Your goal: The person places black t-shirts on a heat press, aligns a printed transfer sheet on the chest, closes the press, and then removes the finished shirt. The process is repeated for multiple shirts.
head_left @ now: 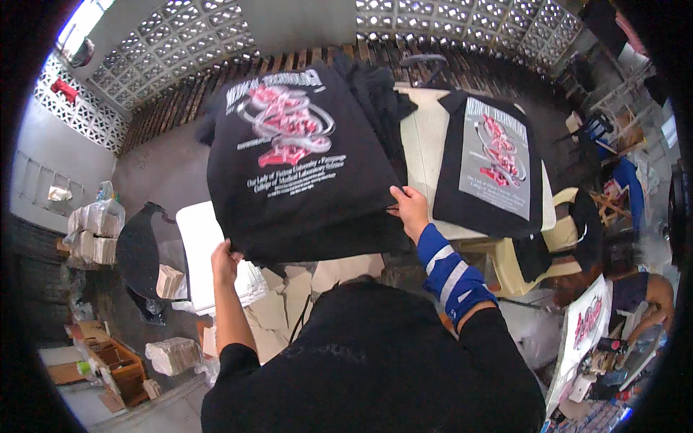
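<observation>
A black T-shirt [310,216] with a red, white and grey print is spread in front of me, its hem toward me. My left hand [225,261] is closed on the hem's left corner. At the right corner, my right hand [409,211] pinches the same edge, thumb on top. More dark cloth [372,94] lies bunched beyond the shirt's right side. Further right, a second black T-shirt [451,195] with a similar print on a grey panel lies flat on a pale table [426,137]. A blue cloth with white stripes wraps my right forearm.
A white table end [193,224] and a black chair [141,234] are at the left, near plastic-wrapped bundles [97,227]. Cardboard sheets [278,317] lie below the shirt. A yellow chair [509,270] stands at the right. Near the right rim, another person [653,296] sits beside a printed white sheet [583,328].
</observation>
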`<control>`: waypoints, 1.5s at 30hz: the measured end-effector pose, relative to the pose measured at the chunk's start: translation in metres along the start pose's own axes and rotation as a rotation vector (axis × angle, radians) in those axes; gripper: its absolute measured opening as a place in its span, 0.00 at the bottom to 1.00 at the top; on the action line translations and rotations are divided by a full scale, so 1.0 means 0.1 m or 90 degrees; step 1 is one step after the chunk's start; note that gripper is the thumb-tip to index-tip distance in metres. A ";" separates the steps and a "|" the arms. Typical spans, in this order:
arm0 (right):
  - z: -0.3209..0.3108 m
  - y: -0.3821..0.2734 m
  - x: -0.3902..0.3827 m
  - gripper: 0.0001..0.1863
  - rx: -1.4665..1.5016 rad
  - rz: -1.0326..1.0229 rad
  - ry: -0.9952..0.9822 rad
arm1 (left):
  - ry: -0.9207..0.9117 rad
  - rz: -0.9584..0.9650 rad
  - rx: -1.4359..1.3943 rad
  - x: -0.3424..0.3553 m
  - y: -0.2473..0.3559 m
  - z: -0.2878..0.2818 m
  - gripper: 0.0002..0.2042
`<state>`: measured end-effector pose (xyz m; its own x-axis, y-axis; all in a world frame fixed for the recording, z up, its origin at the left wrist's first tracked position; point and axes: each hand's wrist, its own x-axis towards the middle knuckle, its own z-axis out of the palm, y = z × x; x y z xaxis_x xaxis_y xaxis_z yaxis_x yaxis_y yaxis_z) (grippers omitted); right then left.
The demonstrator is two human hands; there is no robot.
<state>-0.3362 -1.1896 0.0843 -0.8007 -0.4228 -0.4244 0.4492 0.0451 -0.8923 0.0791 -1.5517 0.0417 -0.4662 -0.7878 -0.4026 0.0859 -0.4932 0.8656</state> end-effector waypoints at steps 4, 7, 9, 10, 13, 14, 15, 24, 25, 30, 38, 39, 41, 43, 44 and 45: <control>-0.10 0.42 -0.10 0.14 -0.114 -0.012 -0.025 | 0.218 -0.127 -0.044 -0.19 -0.62 -0.40 0.08; -0.31 0.37 -0.08 0.16 -0.206 0.125 -0.102 | 0.388 -0.156 0.209 -0.18 -0.61 -0.24 0.14; -0.56 0.22 0.05 0.15 -0.318 0.074 -0.175 | 0.450 -0.001 0.768 -0.17 -0.51 0.19 0.20; -0.74 0.13 0.17 0.14 -0.416 0.004 -0.163 | 0.535 0.116 0.855 -0.22 -0.50 0.53 0.23; -1.46 -0.11 0.55 0.14 -0.756 -0.355 0.083 | 0.289 0.553 0.897 -0.23 -0.50 1.97 0.19; -1.76 -0.16 0.65 0.17 -0.896 -0.392 0.104 | 0.135 0.661 0.815 -0.28 -0.62 2.53 0.16; -2.05 -0.21 0.75 0.19 -1.036 -0.430 0.127 | 0.016 0.644 0.787 -0.36 -0.82 3.13 0.15; -2.88 -0.27 1.38 0.16 -0.955 -0.465 -0.078 | -0.427 0.534 0.827 -0.71 -2.84 6.28 0.32; -2.92 -0.21 1.44 0.15 -0.818 -0.410 0.008 | -0.418 0.592 0.853 -0.73 -2.94 6.30 0.32; -3.39 -0.03 1.88 0.13 -0.392 -0.263 0.232 | -0.403 0.549 1.037 -0.99 -3.19 5.95 0.40; -5.53 -1.32 3.00 0.20 -0.017 -0.083 0.315 | -0.382 0.418 1.143 -1.44 -3.01 5.59 0.41; -5.62 -1.39 3.10 0.21 0.092 -0.086 0.332 | -0.368 0.404 1.107 -1.39 -2.97 5.73 0.41; -5.61 -1.37 3.23 0.16 0.010 -0.035 0.185 | -0.351 0.349 1.093 -1.19 -2.89 6.13 0.40; -5.51 -1.30 3.27 0.14 -0.075 0.009 0.035 | -0.385 0.494 0.973 -0.79 -2.88 6.63 0.37; -5.49 -1.29 3.27 0.10 -0.108 0.017 0.056 | -0.390 0.573 0.934 -0.59 -2.90 6.86 0.36; -5.48 -1.28 3.26 0.10 -0.094 -0.004 0.104 | -0.401 0.611 0.933 -0.41 -2.93 7.04 0.36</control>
<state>-0.8721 -0.8371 -0.0237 -0.8626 -0.2715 -0.4269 0.3903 0.1797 -0.9030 -0.5465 -1.1153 0.0141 -0.9704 -0.1644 0.1769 -0.0883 0.9234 0.3735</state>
